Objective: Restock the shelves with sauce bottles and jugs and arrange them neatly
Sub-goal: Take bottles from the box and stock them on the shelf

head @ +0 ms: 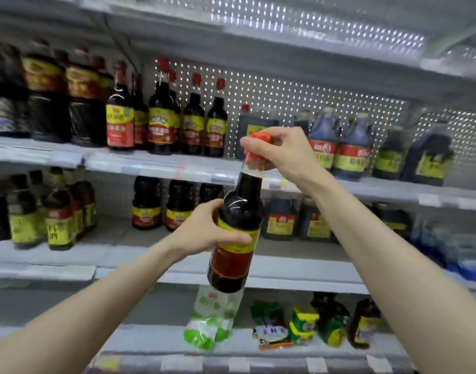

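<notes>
The dark, yellow-labelled plastic sauce bottle (239,209) hangs tilted in the air before the white metal shelf (150,163). The left hand (204,233) is wrapped round its label and the right hand (282,149) pinches its red cap (259,139). If the cap grip slips, the bottle could drop. One bottle is held, two bluish jugs (323,130) stand behind it, and the rest is too blurred to count.

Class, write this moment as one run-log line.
left hand: grips dark sauce bottle at label | right hand: holds its red cap | bottle: tilted, in air before white metal shelf
</notes>
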